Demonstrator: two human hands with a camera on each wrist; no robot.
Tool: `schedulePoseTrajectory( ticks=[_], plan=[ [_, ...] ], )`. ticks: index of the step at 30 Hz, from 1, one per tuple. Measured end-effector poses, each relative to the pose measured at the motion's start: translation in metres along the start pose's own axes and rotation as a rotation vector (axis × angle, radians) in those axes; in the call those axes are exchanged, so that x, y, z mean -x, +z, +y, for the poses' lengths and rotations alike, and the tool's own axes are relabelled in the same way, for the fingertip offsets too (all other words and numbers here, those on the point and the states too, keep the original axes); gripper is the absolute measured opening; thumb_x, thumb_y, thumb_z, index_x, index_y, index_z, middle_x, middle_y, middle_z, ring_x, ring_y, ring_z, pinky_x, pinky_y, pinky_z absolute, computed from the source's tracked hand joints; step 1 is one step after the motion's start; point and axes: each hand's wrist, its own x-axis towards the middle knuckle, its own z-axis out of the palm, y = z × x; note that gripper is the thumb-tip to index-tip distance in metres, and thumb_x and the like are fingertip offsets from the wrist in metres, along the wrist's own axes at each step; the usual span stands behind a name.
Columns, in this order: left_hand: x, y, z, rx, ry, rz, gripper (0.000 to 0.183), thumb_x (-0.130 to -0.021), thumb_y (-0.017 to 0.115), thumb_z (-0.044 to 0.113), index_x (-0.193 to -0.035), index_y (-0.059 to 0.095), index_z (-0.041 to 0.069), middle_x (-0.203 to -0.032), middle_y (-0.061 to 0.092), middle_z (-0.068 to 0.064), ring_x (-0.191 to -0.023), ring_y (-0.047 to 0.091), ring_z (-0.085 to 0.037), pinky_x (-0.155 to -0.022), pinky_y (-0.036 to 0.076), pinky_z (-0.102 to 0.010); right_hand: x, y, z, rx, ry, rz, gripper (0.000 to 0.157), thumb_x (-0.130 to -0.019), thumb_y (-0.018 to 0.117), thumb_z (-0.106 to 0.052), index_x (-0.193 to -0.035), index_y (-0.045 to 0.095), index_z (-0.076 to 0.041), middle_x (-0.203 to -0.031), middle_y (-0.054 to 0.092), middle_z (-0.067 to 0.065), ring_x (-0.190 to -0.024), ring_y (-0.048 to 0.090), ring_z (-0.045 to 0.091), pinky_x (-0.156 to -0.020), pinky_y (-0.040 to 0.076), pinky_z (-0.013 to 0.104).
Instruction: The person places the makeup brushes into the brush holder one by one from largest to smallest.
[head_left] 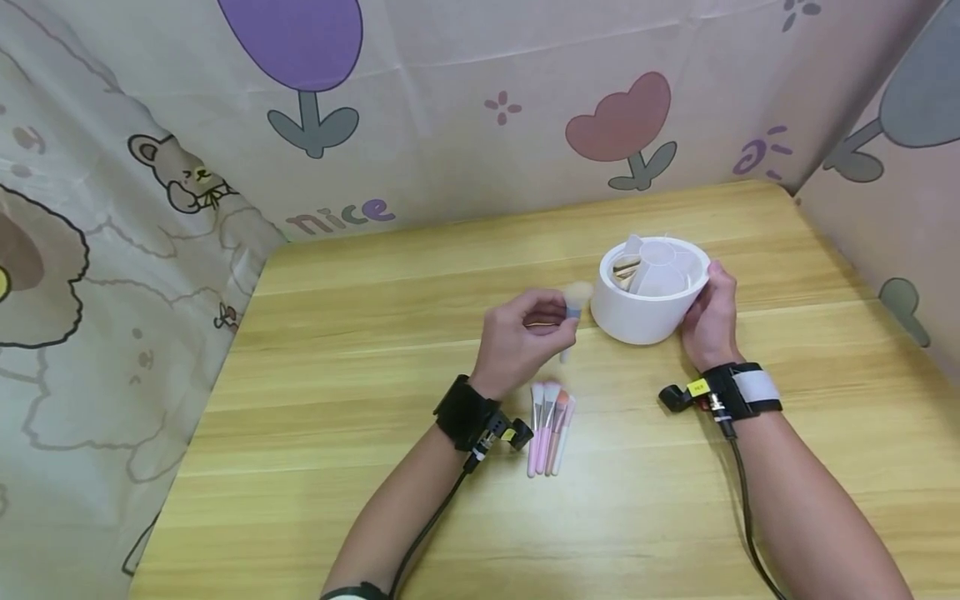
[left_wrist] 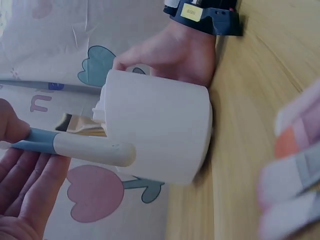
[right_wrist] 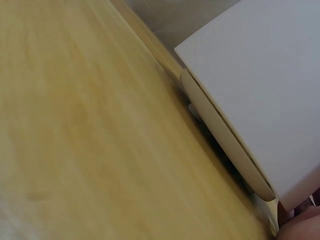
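My left hand (head_left: 522, 336) pinches a makeup brush (head_left: 572, 312) between thumb and fingers. The brush has a cream bristle head, a blue collar and a white handle; its handle end points down towards the table. To its right stands a white round brush organizer (head_left: 637, 315) with clear dividers inside, and a few brushes (left_wrist: 85, 125) poke out of one compartment. My right hand (head_left: 710, 321) grips the organizer's right side, thumb up by the rim, its other fingers mostly hidden. In the right wrist view, the organizer's wall (right_wrist: 260, 90) rises above a separate base ring (right_wrist: 227, 137).
Several makeup brushes (head_left: 550, 429) with pink and white handles lie side by side on the wooden table (head_left: 360, 417), in front of the left hand, bristles pointing away. A printed curtain (head_left: 450, 125) hangs behind the table's far edge and along both sides.
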Motion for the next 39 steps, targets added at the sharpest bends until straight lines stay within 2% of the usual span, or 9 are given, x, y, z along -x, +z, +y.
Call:
schedulePoseTrajectory(
  ticks=[4, 9, 18, 25, 30, 39],
  plan=[
    [-0.002, 0.006, 0.001, 0.029, -0.014, -0.005, 0.019, -0.08, 0.067, -0.006, -0.098, 0.062, -0.009, -0.091, 0.068, -0.02, -0.084, 0.069, -0.019, -0.074, 0.058, -0.023, 0.0, 0.0, 0.001, -0.001, 0.008, 0.013, 0.056, -0.096, 0.033, -0.045, -0.136, 0.047, -0.009, -0.13, 0.046, 0.007, -0.117, 0.042, 0.018, -0.099, 0.032, 0.027],
    [-0.006, 0.01, 0.005, 0.04, -0.012, -0.008, 0.019, -0.08, 0.066, -0.007, -0.098, 0.062, -0.009, -0.091, 0.068, -0.021, -0.084, 0.069, -0.021, -0.074, 0.057, -0.022, -0.001, 0.001, 0.0, 0.0, 0.003, 0.017, 0.056, -0.096, 0.032, -0.045, -0.136, 0.047, -0.008, -0.13, 0.046, 0.007, -0.117, 0.042, 0.019, -0.099, 0.032, 0.028],
    [-0.012, 0.016, 0.007, 0.068, 0.036, 0.003, 0.02, -0.079, 0.065, -0.011, -0.098, 0.06, -0.011, -0.091, 0.067, -0.023, -0.085, 0.068, -0.025, -0.075, 0.057, -0.023, -0.001, 0.003, 0.0, -0.013, 0.002, 0.012, 0.056, -0.097, 0.031, -0.045, -0.138, 0.045, -0.008, -0.132, 0.046, 0.007, -0.12, 0.041, 0.019, -0.102, 0.031, 0.027],
    [-0.017, 0.025, 0.005, 0.023, 0.097, -0.008, 0.019, -0.078, 0.066, -0.009, -0.097, 0.061, -0.009, -0.091, 0.068, -0.02, -0.085, 0.069, -0.018, -0.075, 0.056, -0.019, -0.001, 0.002, 0.001, 0.004, -0.003, 0.014, 0.057, -0.097, 0.031, -0.046, -0.137, 0.046, -0.008, -0.131, 0.046, 0.008, -0.118, 0.042, 0.019, -0.1, 0.032, 0.027],
    [-0.021, 0.031, 0.005, 0.03, 0.127, 0.001, 0.018, -0.078, 0.066, -0.01, -0.095, 0.061, -0.009, -0.09, 0.069, -0.021, -0.083, 0.069, -0.019, -0.074, 0.057, -0.021, -0.001, 0.003, 0.002, 0.007, 0.001, 0.02, 0.055, -0.097, 0.033, -0.045, -0.135, 0.048, -0.008, -0.129, 0.048, 0.007, -0.116, 0.043, 0.019, -0.1, 0.033, 0.027],
    [-0.032, 0.045, -0.024, 0.021, 0.179, -0.004, 0.022, -0.078, 0.069, -0.005, -0.099, 0.061, -0.005, -0.093, 0.07, -0.016, -0.084, 0.069, -0.014, -0.074, 0.056, -0.018, -0.002, 0.002, 0.002, -0.011, -0.008, 0.015, 0.056, -0.097, 0.032, -0.045, -0.137, 0.046, -0.008, -0.131, 0.046, 0.007, -0.12, 0.042, 0.019, -0.103, 0.031, 0.028]
  ],
)
